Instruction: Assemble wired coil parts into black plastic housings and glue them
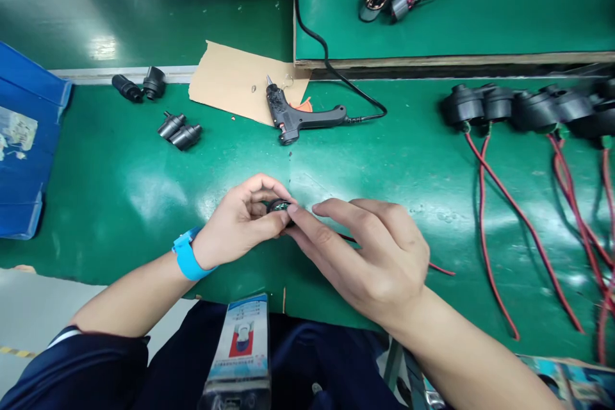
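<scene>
Lying pinched in left hand (247, 214): black part (277, 205), half-curled right hand (368, 250) touching, grip unclear

A green bench (230, 157) carries a blue bin (48, 141) at the left, two pairs of black housings (186, 136) far left, and a cardboard sheet (225, 77) at the far middle, with a glue gun (310, 119) partly over it. Black parts with red wires (466, 106) line the right. On the raised far-right green shelf (480, 25) lies a heap of wired coils (377, 3).

Small black round part (277, 205), green-topped, in the left hand (245, 214), red wire (441, 268) off to the right
</scene>
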Tool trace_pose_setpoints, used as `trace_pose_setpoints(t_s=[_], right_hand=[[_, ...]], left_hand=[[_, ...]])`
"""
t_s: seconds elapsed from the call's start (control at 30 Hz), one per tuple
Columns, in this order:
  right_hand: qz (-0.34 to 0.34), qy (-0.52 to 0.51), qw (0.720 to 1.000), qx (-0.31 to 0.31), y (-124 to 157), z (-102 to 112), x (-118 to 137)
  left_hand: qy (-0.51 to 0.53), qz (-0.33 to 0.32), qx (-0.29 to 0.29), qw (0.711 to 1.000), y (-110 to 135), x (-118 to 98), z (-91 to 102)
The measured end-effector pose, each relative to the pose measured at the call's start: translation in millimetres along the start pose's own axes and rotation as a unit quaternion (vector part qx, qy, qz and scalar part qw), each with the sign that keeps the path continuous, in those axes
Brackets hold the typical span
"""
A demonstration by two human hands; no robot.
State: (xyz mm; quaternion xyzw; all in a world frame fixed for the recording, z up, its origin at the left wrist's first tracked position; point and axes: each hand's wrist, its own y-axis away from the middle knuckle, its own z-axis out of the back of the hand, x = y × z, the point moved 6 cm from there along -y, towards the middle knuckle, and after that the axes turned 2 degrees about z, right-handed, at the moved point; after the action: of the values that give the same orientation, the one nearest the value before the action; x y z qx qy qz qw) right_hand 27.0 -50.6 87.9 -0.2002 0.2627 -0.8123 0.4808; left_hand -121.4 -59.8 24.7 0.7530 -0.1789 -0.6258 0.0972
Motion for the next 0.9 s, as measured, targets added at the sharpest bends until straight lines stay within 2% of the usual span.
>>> trace_pose_setpoints(t_s=[0.17,0.6,0.77,0.9], right_hand=[[-0.019,0.002,1.0,0.0,1,2,-4],[-0.041,-0.025,0.999,0.019,2,-2,-4],[-0.092,-0.113,0.989,0.002,-1,8,-19],[-0.144,-0.185,0.971,0.057,5,10,-28]], left_hand=[[0.025,-0.01,0.021,0.999,0,-6,1.7],[0.042,-0.052,0.008,0.998,4,-7,-0.6],[0.074,-0.077,0.013,0.994,5,-11,-1.3],[0.028,-0.083,-0.012,0.996,5,-10,1.9]])
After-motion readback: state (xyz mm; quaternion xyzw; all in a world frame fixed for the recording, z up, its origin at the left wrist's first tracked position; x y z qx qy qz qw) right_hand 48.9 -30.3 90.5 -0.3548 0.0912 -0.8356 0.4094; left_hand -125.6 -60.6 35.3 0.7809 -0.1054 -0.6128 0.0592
